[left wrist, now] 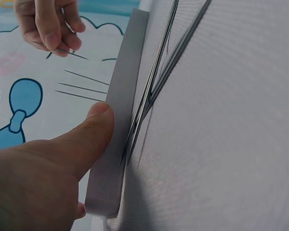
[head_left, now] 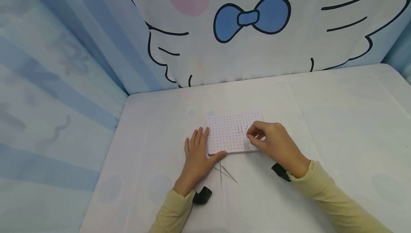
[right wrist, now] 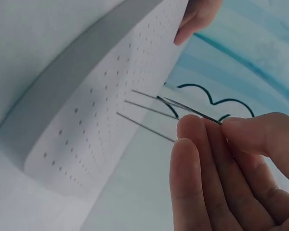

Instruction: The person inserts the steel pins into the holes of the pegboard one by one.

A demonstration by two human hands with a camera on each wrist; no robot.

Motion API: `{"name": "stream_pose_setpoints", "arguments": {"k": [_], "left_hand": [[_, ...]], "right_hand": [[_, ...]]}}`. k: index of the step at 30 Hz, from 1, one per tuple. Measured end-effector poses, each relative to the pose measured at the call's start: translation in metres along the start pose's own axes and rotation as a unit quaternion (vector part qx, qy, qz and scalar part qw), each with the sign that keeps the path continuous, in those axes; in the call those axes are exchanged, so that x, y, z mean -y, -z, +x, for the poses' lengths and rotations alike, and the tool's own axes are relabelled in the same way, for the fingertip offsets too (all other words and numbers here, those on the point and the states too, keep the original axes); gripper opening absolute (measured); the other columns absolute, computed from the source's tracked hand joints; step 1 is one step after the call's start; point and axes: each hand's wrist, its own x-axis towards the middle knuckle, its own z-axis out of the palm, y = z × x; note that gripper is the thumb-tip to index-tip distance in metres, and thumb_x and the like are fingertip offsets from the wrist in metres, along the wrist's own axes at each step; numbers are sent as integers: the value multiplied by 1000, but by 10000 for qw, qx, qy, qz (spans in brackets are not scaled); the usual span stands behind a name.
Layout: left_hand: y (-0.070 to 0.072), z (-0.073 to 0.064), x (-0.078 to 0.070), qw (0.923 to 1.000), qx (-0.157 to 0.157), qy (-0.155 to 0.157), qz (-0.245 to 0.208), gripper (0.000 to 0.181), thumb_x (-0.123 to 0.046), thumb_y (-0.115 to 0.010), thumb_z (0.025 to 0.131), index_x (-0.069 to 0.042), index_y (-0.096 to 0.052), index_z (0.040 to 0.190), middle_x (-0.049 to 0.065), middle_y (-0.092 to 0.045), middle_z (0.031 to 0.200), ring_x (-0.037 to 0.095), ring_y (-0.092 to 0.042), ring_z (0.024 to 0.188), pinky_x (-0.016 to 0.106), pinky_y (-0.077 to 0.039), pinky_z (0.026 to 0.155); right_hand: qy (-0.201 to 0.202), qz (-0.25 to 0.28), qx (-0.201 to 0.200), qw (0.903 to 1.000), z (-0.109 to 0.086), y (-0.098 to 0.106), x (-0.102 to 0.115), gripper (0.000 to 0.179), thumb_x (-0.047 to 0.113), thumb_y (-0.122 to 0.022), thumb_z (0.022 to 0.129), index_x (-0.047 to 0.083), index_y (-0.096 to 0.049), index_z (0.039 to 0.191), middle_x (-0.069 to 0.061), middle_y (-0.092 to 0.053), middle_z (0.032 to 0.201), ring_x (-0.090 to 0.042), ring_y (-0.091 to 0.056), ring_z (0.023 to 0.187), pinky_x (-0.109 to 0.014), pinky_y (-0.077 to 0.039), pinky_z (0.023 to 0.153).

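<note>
A white block with a grid of small holes lies on the table. My left hand rests at its left side, fingers spread, with the thumb pressed on the front edge. Over the right part of the block, my right hand pinches a thin metal needle between thumb and fingertips. The needle's free end points toward the block. Three similar needles stand upright in the holes, close to the right fingertips. Several loose needles lie crossed by the block's front edge, near the left thumb.
A white cloth covers the table. Behind it hangs a curtain with a blue bow print, and another blue and white curtain hangs on the left. Black bands sit at both wrists, below pale yellow sleeves.
</note>
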Motion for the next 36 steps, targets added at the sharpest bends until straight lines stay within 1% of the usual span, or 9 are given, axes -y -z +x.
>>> {"name": "stream_pose_setpoints", "arguments": {"k": [7,15,22,36], "left_hand": [[0,1,0,10000,24,33,7,100,-61,-70,83,-12,-24,158,13,-17,165,33,-10,153,58,0,120],[0,0,0,10000,32,34,-19,99,-61,-69,83,-13,-25,158,12,-18,165,32,-11,153,58,0,120],[0,0,0,10000,54,32,-25,99,-60,-69,84,-13,-25,158,12,-18,165,32,-11,153,58,0,120],[2,0,-1,10000,49,35,-74,99,-60,-70,83,-13,-25,158,11,-18,165,31,-11,153,57,0,121]], "right_hand": [[-3,22,-217,9998,7,6,-7,6,-3,-73,83,2,-71,84,-8,-74,82,-18,-70,71,-37,-59,68],[-178,100,-235,9995,12,3,-16,5,-4,-72,84,1,-71,86,-8,-74,83,-19,-71,73,-36,-59,70],[-329,183,-221,9990,13,-1,-23,4,-1,-73,85,-1,-70,86,-10,-74,85,-22,-72,75,-39,-59,71],[-478,154,-131,9987,14,-8,-27,6,-4,-72,85,1,-70,87,-10,-74,86,-22,-71,78,-40,-59,74]]}}
